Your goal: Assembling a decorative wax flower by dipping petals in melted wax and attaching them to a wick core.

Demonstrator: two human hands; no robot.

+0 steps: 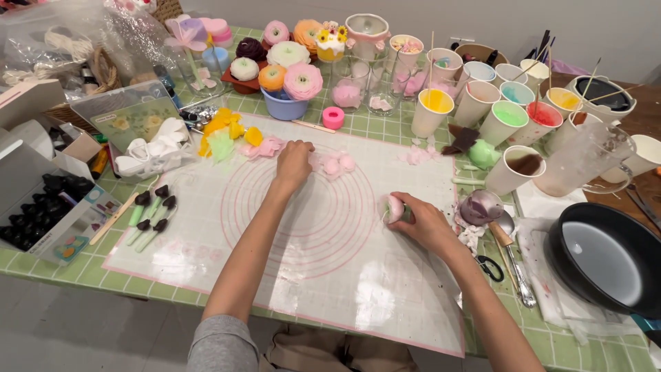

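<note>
My right hand (423, 222) grips a small pink flower bud (394, 208) with a green base, low over the white silicone mat (323, 275) with pink rings. My left hand (294, 164) reaches to the far side of the mat, fingers curled down on it. It rests between two clusters of loose pink petals (335, 164), and whether it pinches one is hidden. Yellow and green petal pieces (227, 132) lie further left on the mat.
Paper cups of coloured wax (475, 103) with sticks crowd the back right. Finished wax flowers (289, 65) stand at the back. A black pan (606, 255), scissors (490, 267), spoons (513, 251), a clear jug (585, 158), a box of small dark bottles (48, 207) and dark-tipped green stems (151, 210) surround the mat.
</note>
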